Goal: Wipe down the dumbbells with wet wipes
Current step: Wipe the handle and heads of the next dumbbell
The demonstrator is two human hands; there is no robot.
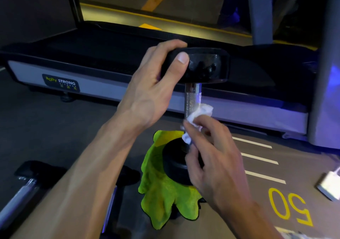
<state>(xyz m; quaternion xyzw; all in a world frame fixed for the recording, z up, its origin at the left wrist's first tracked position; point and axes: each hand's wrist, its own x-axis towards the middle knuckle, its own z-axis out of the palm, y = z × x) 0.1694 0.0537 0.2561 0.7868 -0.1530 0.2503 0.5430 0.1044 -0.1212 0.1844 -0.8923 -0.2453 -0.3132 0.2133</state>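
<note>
From the head camera, I was in the middle of the wiping step, working on the handle of one dumbbell (193, 98) that I had stood on end. My left hand (152, 91) gripped its upper black head, fingers over the top and thumb pressed on the near face, keeping the weight upright. My right hand (211, 157) pinched a crumpled white wet wipe (198, 115) against the lower part of the knurled steel handle, just above the bottom head.

The bottom head rested on a lime-green microfibre cloth (161, 192) spread on the gym floor (55, 137), near the long front edge of a treadmill (110, 69) deck that ran across behind it. The dumbbell stood between my two hands, the wipe touching its right side.

I judged the handle only partly done: the next move called for sliding the wipe up the knurling and round the far side, while my left hand kept the top steady so the weight would not tip off the soft cloth.

Two more dumbbells (27, 183) lay on the floor at the lower left, under my left forearm, and looked to be waiting their turn. A white pack (329, 183), probably the wipes, sat at the floor's right edge beside a painted yellow "50".
</note>
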